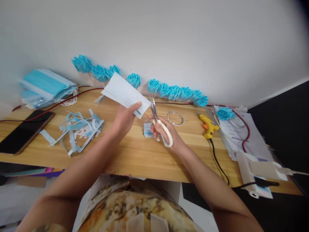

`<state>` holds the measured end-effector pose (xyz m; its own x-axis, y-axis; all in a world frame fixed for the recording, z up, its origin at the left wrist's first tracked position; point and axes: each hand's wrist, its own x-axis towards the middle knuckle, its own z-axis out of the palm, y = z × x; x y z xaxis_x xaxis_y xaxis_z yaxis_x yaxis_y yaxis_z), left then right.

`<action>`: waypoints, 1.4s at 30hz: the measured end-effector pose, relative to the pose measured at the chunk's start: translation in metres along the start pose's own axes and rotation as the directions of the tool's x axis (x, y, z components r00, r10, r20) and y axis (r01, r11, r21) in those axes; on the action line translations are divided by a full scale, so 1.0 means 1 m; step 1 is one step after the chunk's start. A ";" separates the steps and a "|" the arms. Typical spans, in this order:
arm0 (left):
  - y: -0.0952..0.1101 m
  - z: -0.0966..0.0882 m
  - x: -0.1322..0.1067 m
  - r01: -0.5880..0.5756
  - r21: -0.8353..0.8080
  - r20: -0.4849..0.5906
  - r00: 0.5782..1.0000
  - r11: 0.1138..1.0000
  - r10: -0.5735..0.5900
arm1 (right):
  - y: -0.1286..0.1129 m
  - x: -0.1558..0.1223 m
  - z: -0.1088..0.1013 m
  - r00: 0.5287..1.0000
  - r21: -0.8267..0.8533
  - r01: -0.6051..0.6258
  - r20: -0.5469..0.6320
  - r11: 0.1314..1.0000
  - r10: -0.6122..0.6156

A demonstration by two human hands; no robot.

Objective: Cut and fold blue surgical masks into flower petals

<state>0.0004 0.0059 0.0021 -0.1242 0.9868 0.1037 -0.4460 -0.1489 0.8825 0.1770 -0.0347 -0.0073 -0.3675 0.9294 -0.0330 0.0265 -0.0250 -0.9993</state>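
Observation:
My left hand [125,117] pinches a flat, pale face-mask sheet [125,90] near its right end, thumb on top, holding it above the table. In my right hand [166,129] is a pair of scissors [166,132] with white handles. Their metal blades point up and away, slightly apart, close to the sheet's right end; whether they touch it I cannot tell. Below the scissors a small stack of blue-and-white pieces [147,129] lies on the table, partly hidden by my right fingers.
Blue flowers [174,92] line the wall. Left are stacked masks [48,85], a phone [24,130] and cut strips [77,129]. Right are a wire ring [175,118], yellow glue gun [209,126], papers [246,132] and a power strip [248,170]. A red-black cable [79,94] crosses the back.

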 end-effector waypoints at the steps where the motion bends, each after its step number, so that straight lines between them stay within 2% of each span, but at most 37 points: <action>1: 0.005 -0.001 0.001 0.000 0.014 0.004 1.000 1.000 0.000 | -0.001 -0.001 -0.001 1.000 -0.015 0.010 0.021 1.000 -0.010; 8: 0.034 -0.001 0.007 -0.056 0.114 0.007 0.998 0.992 0.056 | -0.014 -0.005 -0.006 0.992 -0.116 0.041 0.126 0.992 -0.026; 12: 0.040 -0.002 0.012 -0.093 0.202 -0.022 0.995 0.975 0.100 | -0.021 -0.004 -0.007 0.984 -0.133 0.052 0.175 0.990 -0.028; 16: 0.042 0.000 0.013 -0.116 0.213 -0.019 0.992 0.970 0.123 | -0.027 0.000 -0.009 0.973 -0.156 0.037 0.232 0.987 0.000; 21: 0.040 -0.001 0.012 -0.072 0.223 -0.006 0.997 0.972 0.075 | -0.028 0.005 -0.016 0.976 -0.115 0.019 0.216 0.993 0.006; 25: 0.031 -0.008 0.013 -0.067 0.223 -0.018 0.997 0.973 0.073 | -0.015 0.003 -0.019 0.980 -0.055 -0.017 0.196 0.998 0.027; 31: 0.014 -0.016 0.008 -0.007 0.219 -0.030 0.999 0.976 0.013 | -0.002 -0.001 -0.016 0.969 -0.042 -0.045 0.242 0.998 0.054; 35: 0.013 -0.018 0.009 -0.038 0.200 -0.087 0.995 0.979 0.057 | -0.004 -0.001 -0.015 0.960 -0.078 -0.071 0.264 0.994 0.089; 40: 0.012 -0.026 0.018 -0.090 0.206 -0.157 0.980 0.974 0.124 | -0.012 -0.005 -0.017 0.896 -0.092 -0.111 0.422 0.990 0.140; 42: 0.011 -0.028 0.020 -0.103 0.246 -0.179 0.972 0.964 0.150 | -0.015 -0.006 -0.017 0.895 -0.121 -0.100 0.423 0.988 0.142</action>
<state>-0.0313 0.0219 0.0007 -0.3464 0.9259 0.1509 -0.1987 -0.2297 0.9528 0.1949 -0.0339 0.0079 -0.7185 0.6724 -0.1781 0.1749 -0.0732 -0.9819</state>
